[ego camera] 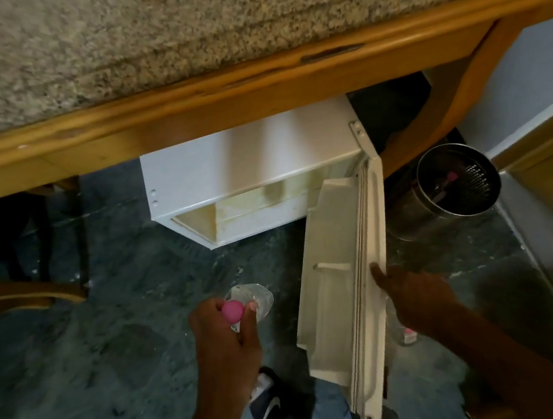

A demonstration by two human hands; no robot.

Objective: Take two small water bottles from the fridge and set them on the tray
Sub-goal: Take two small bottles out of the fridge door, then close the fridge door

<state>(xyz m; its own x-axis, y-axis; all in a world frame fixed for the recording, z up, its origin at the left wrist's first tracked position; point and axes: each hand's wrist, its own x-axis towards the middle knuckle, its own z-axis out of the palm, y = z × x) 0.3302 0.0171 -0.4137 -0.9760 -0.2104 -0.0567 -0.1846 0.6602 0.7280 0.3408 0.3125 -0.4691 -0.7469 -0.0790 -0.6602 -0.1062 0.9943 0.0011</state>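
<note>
Head view: looks down past a speckled stone countertop (179, 31) with a wooden edge, onto a white mini fridge (246, 164) tucked under it.
Fridge door: white door (349, 287) swung open toward the near right, inner shelves look bare.
Left hand: left hand (227, 335) is closed around the neck of a small clear water bottle (254, 301), fingers wrapped just under the pink cap (232, 310); held over the dark floor, near and left of the door.
Right hand: right hand (412, 297) has its fingers extended against the outer edge of the door; whether the palm also grips anything cannot be told.
Second bottle: a second clear bottle with a pink cap (407, 332) shows just below the right hand, behind the door edge; held or just standing there, unclear.
Tray: not in view.
Bin: metal mesh wastebasket (455, 185) stands to the right of the fridge, clear of both hands.
Progress: judged roughly half done. One bottle certainly out, the second probably out too.
Left to do: likely shut the door, then carry both bottles to the tray and set them down.
</note>
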